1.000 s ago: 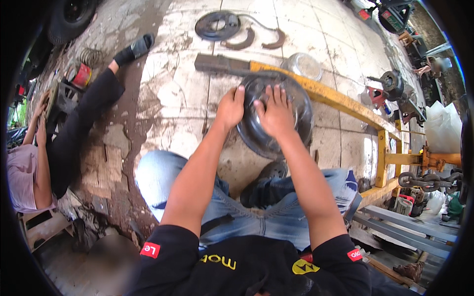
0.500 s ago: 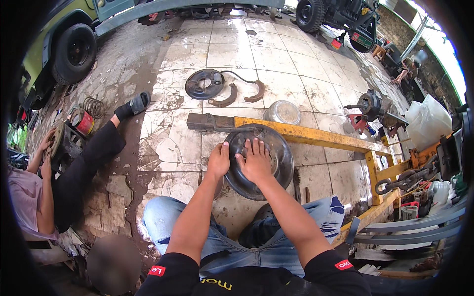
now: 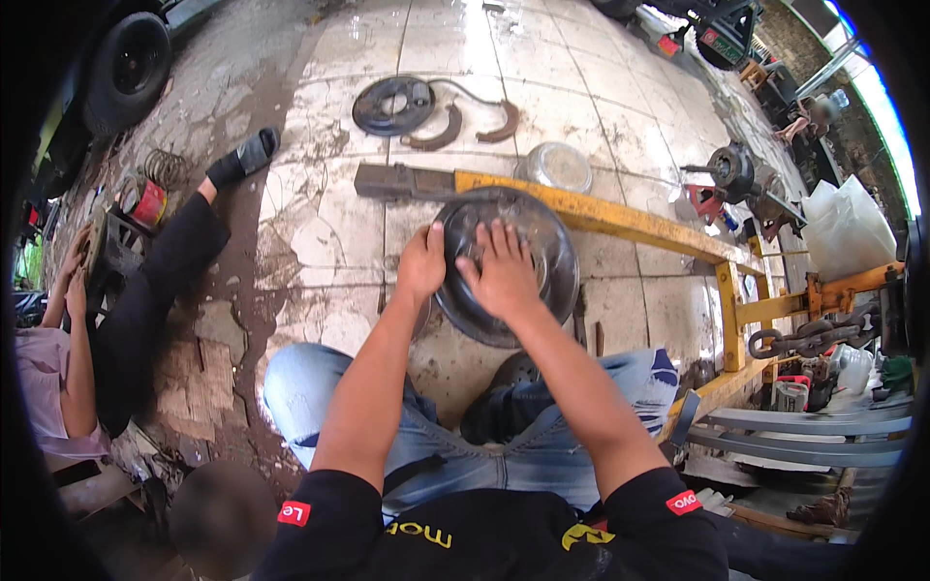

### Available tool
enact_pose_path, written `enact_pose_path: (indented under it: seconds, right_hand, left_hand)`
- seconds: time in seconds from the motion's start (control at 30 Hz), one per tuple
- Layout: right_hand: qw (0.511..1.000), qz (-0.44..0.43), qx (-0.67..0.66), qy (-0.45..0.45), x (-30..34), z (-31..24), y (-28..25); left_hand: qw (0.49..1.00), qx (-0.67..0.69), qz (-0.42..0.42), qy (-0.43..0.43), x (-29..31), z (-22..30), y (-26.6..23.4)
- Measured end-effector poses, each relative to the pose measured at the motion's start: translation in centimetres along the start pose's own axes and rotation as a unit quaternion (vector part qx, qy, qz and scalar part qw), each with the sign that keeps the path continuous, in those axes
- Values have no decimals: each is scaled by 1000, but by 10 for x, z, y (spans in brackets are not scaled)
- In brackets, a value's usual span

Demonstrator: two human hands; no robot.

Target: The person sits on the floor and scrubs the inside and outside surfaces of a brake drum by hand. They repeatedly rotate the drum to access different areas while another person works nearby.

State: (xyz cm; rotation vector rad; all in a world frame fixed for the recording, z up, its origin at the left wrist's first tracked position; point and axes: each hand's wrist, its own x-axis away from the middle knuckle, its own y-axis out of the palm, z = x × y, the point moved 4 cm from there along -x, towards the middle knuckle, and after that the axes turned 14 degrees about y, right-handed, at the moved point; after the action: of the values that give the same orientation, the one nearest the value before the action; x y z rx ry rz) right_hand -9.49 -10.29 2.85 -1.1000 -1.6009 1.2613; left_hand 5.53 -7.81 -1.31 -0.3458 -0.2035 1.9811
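Gripping the dark metal drum (image 3: 528,276) rim, left hand (image 3: 421,263) fingers curl; right hand (image 3: 504,274) fingers spread flat on it.

A black short-sleeved shirt (image 3: 484,542) with red sleeve patches and faded blue jeans (image 3: 426,436) are worn.

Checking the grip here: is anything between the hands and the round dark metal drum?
Nothing visible. The left hand grips the drum at its left rim, and the right hand lies flat on its face, both in direct contact.
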Motion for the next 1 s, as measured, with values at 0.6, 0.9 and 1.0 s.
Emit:
enact_pose_path:
  seconds: [0.6, 0.9, 1.0]
  right_hand:
    - [1000, 11, -1, -3, -4, -1, 0]
    - [1000, -5, 10, -2, -6, 7, 5]
    - [1000, 2, 0, 12, -16, 7, 5]
  left_hand:
    - [999, -18, -25, -22, -2, 22, -10]
    - [998, -25, -24, -54, 0, 20, -6]
    - [998, -24, -21, -52, 0, 23, -5]
